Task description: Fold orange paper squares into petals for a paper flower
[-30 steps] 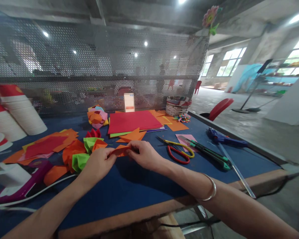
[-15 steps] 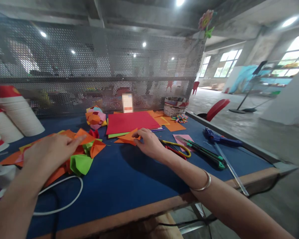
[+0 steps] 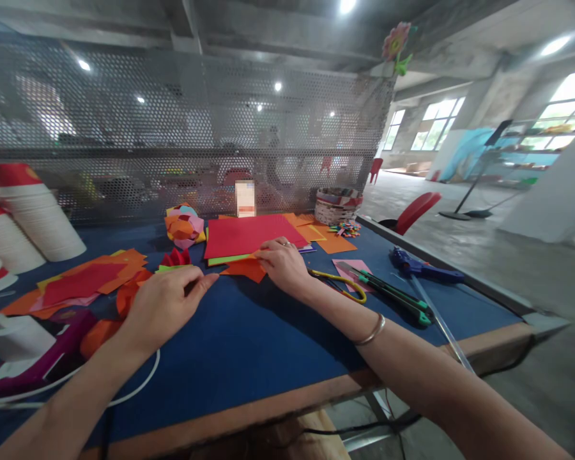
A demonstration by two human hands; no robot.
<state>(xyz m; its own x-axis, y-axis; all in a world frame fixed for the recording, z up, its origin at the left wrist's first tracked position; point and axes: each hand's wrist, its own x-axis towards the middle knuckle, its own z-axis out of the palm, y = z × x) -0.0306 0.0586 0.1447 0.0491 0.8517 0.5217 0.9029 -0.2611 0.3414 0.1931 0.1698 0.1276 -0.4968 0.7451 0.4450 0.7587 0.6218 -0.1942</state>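
Note:
My right hand [image 3: 283, 263] is closed, thumb and fingers pinched on a folded orange paper [image 3: 246, 269] in front of the stacked sheets. The red sheet [image 3: 249, 233] lies on top of that stack, with green showing under its near edge. My left hand [image 3: 170, 297] hovers over the blue table left of the orange paper. Its thumb stands apart from the curled fingers, with nothing visible between them. Behind and beneath it, red folded paper [image 3: 176, 257], bits of green and orange pieces [image 3: 133, 291] are partly hidden.
Yellow-handled scissors [image 3: 345, 295], green-black cutters [image 3: 395, 297] and a blue glue gun [image 3: 426, 267] lie right. A woven basket [image 3: 338, 206] and multicoloured paper ball [image 3: 185, 227] stand behind. Left are paper cups [image 3: 45, 220], loose sheets [image 3: 84, 281], a purple-white device [image 3: 23, 345] and a white cable [image 3: 146, 386].
My left hand has moved right, away from the loose sheets, and now covers much of the folded pieces. My right hand has shifted slightly, its fingers at the orange paper's upper edge.

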